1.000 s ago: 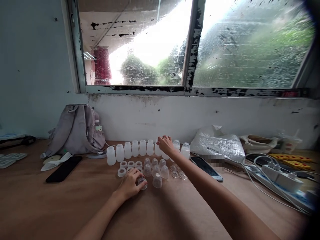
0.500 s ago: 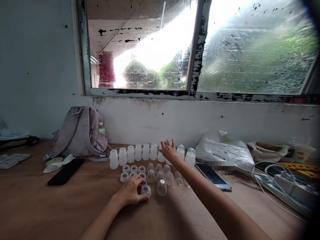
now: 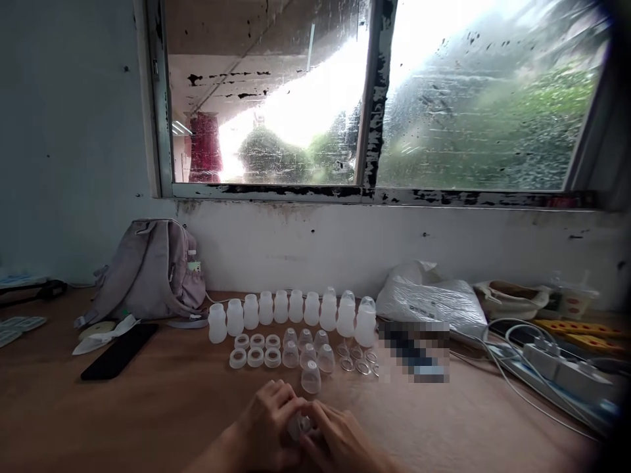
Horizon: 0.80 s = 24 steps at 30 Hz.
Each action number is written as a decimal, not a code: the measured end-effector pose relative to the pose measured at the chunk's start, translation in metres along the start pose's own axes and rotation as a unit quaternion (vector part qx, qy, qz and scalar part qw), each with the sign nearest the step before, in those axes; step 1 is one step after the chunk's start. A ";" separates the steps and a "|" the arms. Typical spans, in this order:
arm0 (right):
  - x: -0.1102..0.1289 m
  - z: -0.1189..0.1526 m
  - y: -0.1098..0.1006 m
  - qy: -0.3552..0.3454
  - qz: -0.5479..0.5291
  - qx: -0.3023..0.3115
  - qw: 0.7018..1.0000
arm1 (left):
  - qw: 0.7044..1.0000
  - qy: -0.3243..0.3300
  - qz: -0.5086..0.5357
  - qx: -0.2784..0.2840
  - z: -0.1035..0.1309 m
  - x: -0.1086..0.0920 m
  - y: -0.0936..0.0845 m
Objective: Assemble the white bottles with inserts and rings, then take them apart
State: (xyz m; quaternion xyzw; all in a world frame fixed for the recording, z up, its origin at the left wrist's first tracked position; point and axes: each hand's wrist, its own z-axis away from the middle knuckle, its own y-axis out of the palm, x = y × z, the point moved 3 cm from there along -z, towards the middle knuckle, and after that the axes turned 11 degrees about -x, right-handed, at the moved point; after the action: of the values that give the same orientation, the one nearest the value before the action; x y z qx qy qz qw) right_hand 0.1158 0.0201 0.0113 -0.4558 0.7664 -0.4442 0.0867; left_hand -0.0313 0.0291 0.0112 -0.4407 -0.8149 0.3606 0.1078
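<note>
My left hand [image 3: 270, 420] is closed around a translucent bottle collar [image 3: 297, 427] low over the near side of the table. My right hand [image 3: 338, 433] meets it there, its fingers closed on the same collar from the right. A small clear piece shows in its middle, partly hidden by my fingers. Just beyond them stands a clear dome cap [image 3: 310, 378], with several more dome caps [image 3: 290, 355] behind it. To their left lie two rows of white collars [image 3: 255, 357]; clear rings [image 3: 348, 364] lie to their right. Frosted baby bottles [image 3: 266, 309] line the back, the rightmost three capped [image 3: 346, 314].
A grey backpack [image 3: 148, 269] leans on the wall at left, with a black phone [image 3: 118, 351] before it. At right are a plastic-wrapped package [image 3: 434, 302], a partly blurred-out device [image 3: 414, 355], a beige pouch [image 3: 513, 299] and a power strip [image 3: 557, 368] with white cables.
My right hand has come back from the bottle row to join my left hand. The left has lifted the collar from the table and drawn it nearer. The view has shifted slightly.
</note>
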 end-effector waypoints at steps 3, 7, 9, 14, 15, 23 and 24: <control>-0.005 0.002 0.001 0.018 -0.038 0.015 0.999 | 1.000 0.022 -0.019 0.006 0.000 -0.004 0.001; -0.007 0.001 -0.001 0.026 -0.064 0.003 0.998 | 0.999 0.030 -0.022 0.021 -0.002 -0.004 -0.005; -0.009 0.001 0.000 0.033 -0.066 0.005 0.997 | 0.999 0.032 -0.022 0.024 -0.004 -0.004 -0.007; -0.014 0.001 0.009 0.043 -0.067 0.000 0.997 | 0.999 0.017 -0.015 0.045 -0.005 -0.003 -0.004; -0.015 0.000 0.011 0.041 -0.068 -0.003 0.997 | 0.999 0.014 -0.011 0.047 -0.005 -0.003 -0.004; -0.017 0.003 0.009 0.025 -0.058 -0.020 0.998 | 0.998 -0.017 0.028 0.057 -0.004 -0.005 -0.003; -0.015 0.003 0.007 0.022 -0.054 -0.017 0.998 | 0.998 -0.018 0.034 0.059 -0.004 -0.006 -0.003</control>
State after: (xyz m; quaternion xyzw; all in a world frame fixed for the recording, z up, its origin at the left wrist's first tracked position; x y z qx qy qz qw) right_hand 0.1220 0.0312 0.0001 -0.4883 0.7495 -0.4454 0.0379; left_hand -0.0278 0.0251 0.0168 -0.4547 -0.7787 0.4191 0.1063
